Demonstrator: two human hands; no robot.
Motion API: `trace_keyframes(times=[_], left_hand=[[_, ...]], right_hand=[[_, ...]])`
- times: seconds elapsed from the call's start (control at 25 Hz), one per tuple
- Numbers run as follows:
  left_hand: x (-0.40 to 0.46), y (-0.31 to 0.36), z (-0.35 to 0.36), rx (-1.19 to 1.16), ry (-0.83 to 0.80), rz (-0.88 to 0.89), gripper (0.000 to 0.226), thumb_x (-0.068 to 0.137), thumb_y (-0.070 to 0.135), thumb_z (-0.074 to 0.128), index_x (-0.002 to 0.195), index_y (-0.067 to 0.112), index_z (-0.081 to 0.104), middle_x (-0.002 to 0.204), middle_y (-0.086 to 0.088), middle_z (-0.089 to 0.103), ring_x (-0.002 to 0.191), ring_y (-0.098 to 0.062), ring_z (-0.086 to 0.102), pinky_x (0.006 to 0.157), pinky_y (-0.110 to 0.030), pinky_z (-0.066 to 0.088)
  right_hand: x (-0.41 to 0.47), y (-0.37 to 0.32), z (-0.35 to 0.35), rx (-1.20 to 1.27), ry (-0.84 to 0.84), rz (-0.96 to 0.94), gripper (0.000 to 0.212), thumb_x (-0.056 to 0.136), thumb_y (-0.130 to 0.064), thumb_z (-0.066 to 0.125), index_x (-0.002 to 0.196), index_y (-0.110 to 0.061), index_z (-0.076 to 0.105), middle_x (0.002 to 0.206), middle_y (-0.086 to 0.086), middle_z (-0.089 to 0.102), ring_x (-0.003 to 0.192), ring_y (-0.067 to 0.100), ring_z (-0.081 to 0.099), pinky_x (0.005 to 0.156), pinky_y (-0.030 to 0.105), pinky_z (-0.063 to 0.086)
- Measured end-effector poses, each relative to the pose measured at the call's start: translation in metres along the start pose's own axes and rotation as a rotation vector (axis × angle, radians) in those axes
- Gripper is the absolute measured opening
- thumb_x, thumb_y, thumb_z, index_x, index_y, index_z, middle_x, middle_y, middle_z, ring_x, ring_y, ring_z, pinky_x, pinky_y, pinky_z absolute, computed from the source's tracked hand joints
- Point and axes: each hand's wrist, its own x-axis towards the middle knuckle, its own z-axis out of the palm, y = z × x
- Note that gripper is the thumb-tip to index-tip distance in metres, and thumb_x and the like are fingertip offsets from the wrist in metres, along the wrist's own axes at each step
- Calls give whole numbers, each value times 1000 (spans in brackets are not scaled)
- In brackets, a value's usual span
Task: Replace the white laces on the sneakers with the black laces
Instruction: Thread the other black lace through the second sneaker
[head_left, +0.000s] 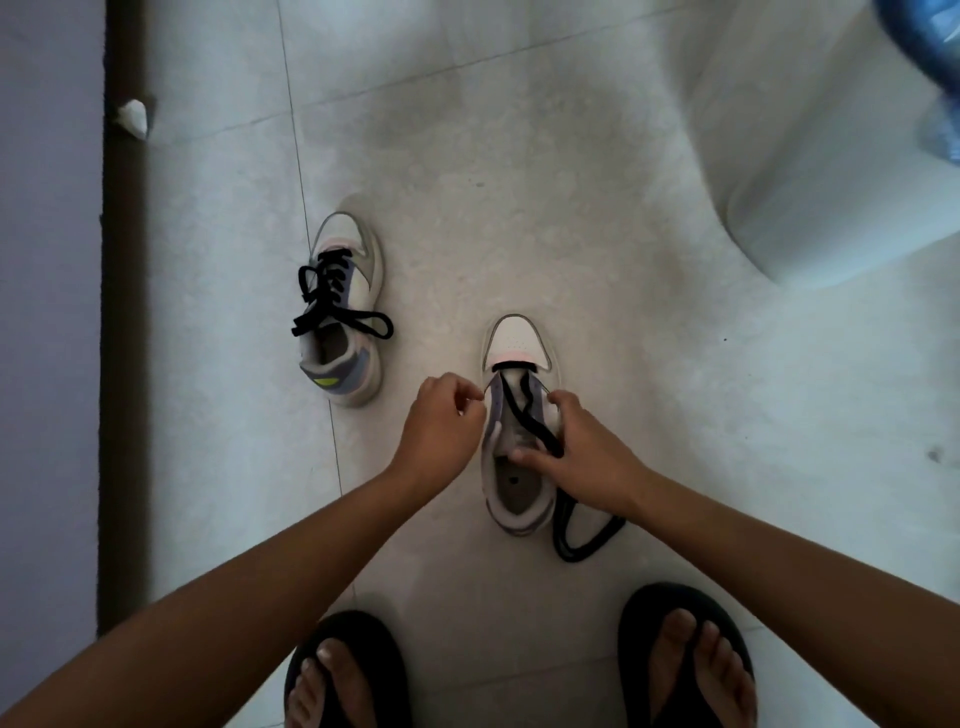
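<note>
Two white-and-grey sneakers stand on the tiled floor. The left sneaker (343, 312) is laced with a black lace tied in a loose bow. The right sneaker (519, 415) has a black lace (524, 415) through only its lowest eyelets, the ends running back over the tongue. My left hand (441, 421) is at the shoe's left edge, fingers curled and pinching near an eyelet. My right hand (582, 447) grips the shoe's right side and the lace strands. The rest of the lace lies looped on the floor (576, 540) by the heel.
My feet in black flip-flops (348, 670) (685, 654) stand at the bottom. A dark skirting strip (122, 312) and wall run down the left. A white rounded object (831, 208) fills the upper right, with something blue (930, 62) above it. A small white scrap (134, 118) lies by the skirting.
</note>
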Motion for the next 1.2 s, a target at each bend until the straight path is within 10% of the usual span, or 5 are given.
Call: trace_keyframes(times=[0.16, 0.4, 0.8, 1.0, 1.2], left_hand=[[-15, 18, 6, -197, -227, -142, 22, 97, 21, 43, 94, 7, 60, 80, -10, 67, 62, -18, 62, 53, -28, 51], [-19, 32, 8, -530, -407, -394, 38, 92, 34, 56, 99, -2, 65, 78, -15, 64, 66, -27, 63, 59, -29, 56], [-35, 19, 1, -509, -334, -357, 14, 93, 15, 58, 93, 4, 66, 89, -16, 70, 79, -24, 69, 72, -32, 57], [-49, 15, 5, -554, -428, -333, 13, 95, 12, 53, 91, 7, 65, 78, -10, 70, 61, -15, 68, 55, -22, 55], [-49, 7, 3, -395, -256, -309, 16, 92, 12, 49, 86, 6, 63, 96, -23, 68, 92, -33, 67, 69, -31, 48]], right_hand=[[-12, -8, -7, -128, 94, 18, 33, 85, -48, 61, 94, -24, 40, 76, -7, 55, 64, 11, 53, 49, 23, 32], [-43, -37, -15, 705, -47, -5, 16, 91, -6, 57, 89, -12, 42, 70, 5, 67, 56, 13, 65, 53, 18, 50], [-51, -34, -18, 1020, -282, 446, 31, 97, -33, 45, 98, -5, 59, 77, 9, 62, 70, 20, 59, 71, 39, 54], [-34, -47, -18, 921, -226, 385, 28, 95, -32, 51, 90, -10, 68, 84, 8, 67, 78, 21, 63, 72, 35, 53], [-31, -56, -17, 1040, -193, 390, 24, 95, -24, 46, 77, -12, 58, 77, 7, 66, 67, 17, 65, 69, 29, 51]])
